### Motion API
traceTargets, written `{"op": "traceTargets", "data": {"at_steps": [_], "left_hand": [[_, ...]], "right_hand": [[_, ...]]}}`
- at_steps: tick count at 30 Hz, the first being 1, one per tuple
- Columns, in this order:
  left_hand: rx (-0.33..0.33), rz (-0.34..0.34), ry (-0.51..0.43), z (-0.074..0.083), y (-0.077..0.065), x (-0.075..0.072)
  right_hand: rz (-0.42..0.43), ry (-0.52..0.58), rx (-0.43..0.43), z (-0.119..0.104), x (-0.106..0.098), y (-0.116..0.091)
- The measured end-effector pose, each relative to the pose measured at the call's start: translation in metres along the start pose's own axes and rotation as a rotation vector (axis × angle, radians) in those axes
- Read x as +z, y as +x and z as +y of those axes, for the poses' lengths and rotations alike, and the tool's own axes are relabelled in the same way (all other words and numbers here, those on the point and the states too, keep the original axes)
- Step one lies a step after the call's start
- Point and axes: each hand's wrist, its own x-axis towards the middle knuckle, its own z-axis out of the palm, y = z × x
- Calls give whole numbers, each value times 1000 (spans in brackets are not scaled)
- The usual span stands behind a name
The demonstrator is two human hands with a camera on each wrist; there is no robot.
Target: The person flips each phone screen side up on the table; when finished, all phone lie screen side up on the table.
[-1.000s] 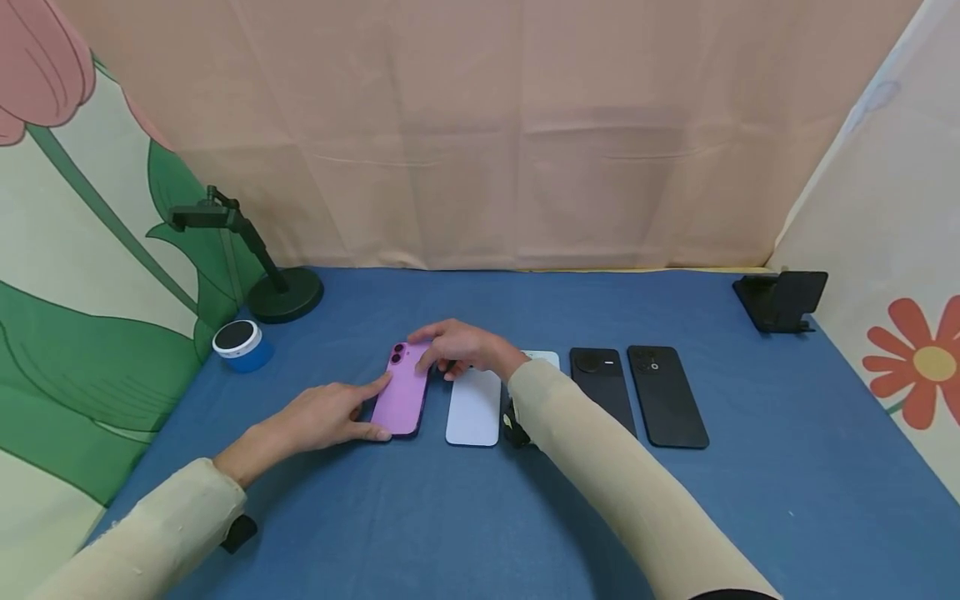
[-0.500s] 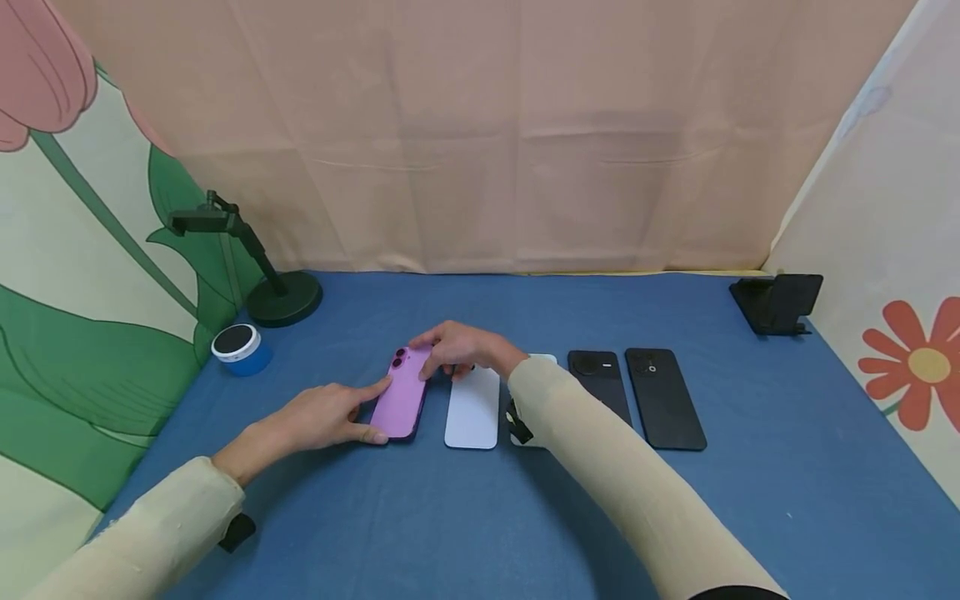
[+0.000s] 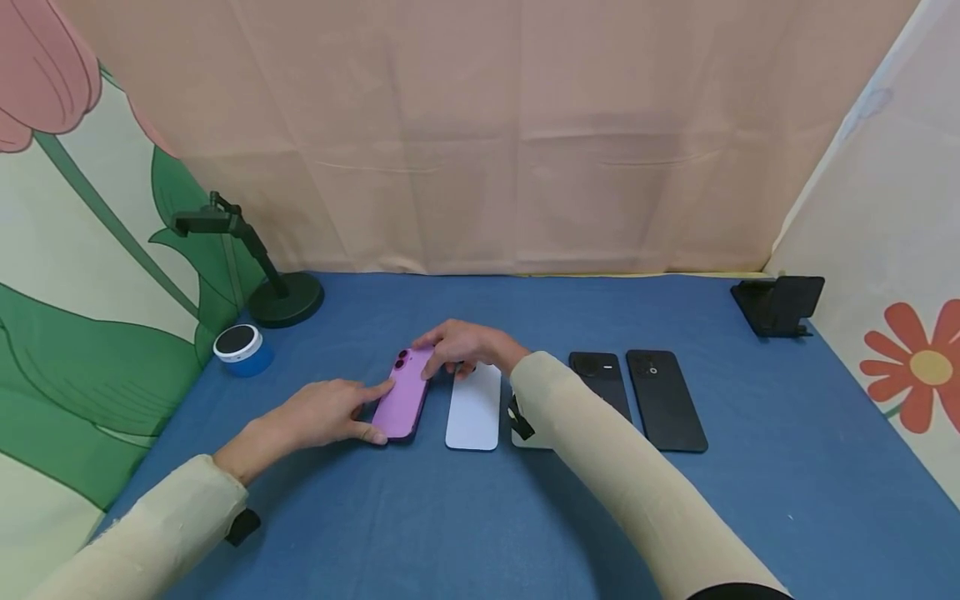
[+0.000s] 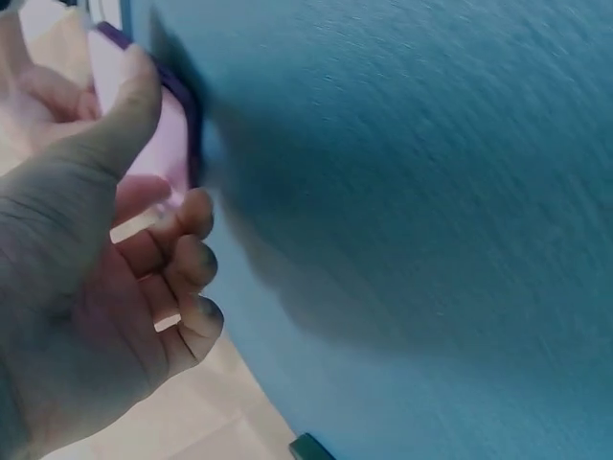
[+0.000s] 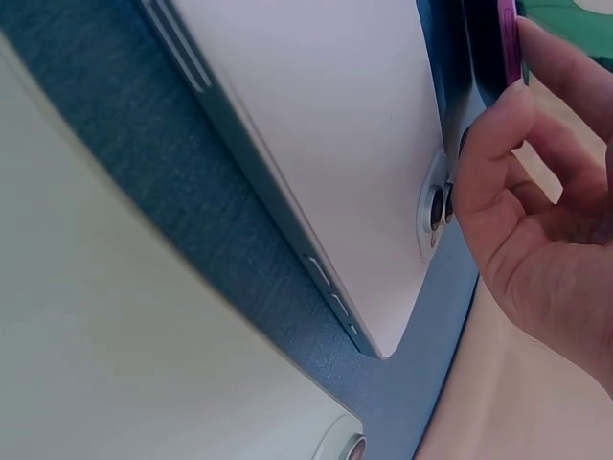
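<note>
A purple smartphone lies back up on the blue table, its twin camera lenses at the top left. My left hand holds its left side, index fingertip on the long edge and thumb at the lower corner. In the left wrist view the other fingers of the left hand curl loosely beside the phone. My right hand reaches across and holds the upper right side, index finger at the top corner. In the right wrist view, its thumb and index finger meet the phone's purple edge.
Right of it lie a white phone, a pale phone partly under my right sleeve, and two black phones. A black stand and a blue-white jar are at left; a folding phone holder is back right.
Both hands keep their hold on the purple phone, which stays in almost the same place. The whole head view has shifted slightly.
</note>
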Motion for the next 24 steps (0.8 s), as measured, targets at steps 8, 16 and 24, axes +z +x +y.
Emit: {"op": "traceTargets", "data": {"at_steps": [8,16,24], "left_hand": [[33,37,-91,21,-4,1],[64,90,-109,36,-3,10],[102,146,-54,39,-1,14]], "right_hand": [[-11,2,4,2,-4,2],[-32,10,5,0,-7,3],[-46,5,9,-4,-9,2]]}}
